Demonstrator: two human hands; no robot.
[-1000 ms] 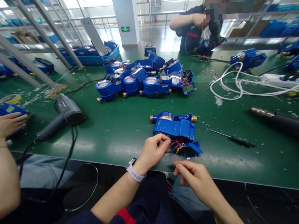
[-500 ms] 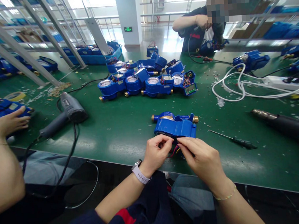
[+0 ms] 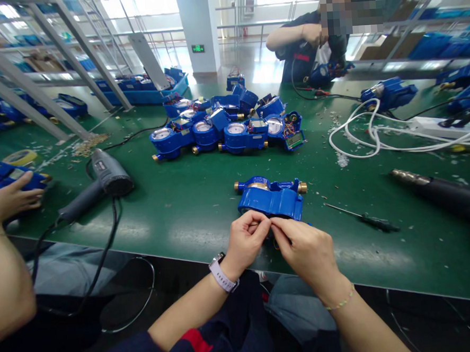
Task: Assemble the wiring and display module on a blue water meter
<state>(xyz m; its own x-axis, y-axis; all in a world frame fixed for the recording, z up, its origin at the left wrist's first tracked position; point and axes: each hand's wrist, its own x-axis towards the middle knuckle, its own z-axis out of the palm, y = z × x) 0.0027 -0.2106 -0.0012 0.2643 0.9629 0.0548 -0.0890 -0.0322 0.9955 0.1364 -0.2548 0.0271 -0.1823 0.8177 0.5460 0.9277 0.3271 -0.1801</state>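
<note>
Green bench (image 3: pixel 181 200): left hand (image 3: pixel 245 243), right hand (image 3: pixel 309 246) pinched together beside blue meter (image 3: pixel 270 202)

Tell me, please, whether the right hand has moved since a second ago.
Yes: judged against the screwdriver lying on the green table, the right hand has moved forward, away from the person's body, up to the left hand.

No words or numbers can be read. Near twelve o'clock a pillar (image 3: pixel 196 13) bears a green sign (image 3: pixel 197 48), its symbols too small; toward one, red lettering (image 3: pixel 301 57) on a co-worker's shirt (image 3: pixel 288 69) blurs; at nine, the heat gun's (image 3: pixel 111 177) label (image 3: pixel 100 164) blurs too.
</note>
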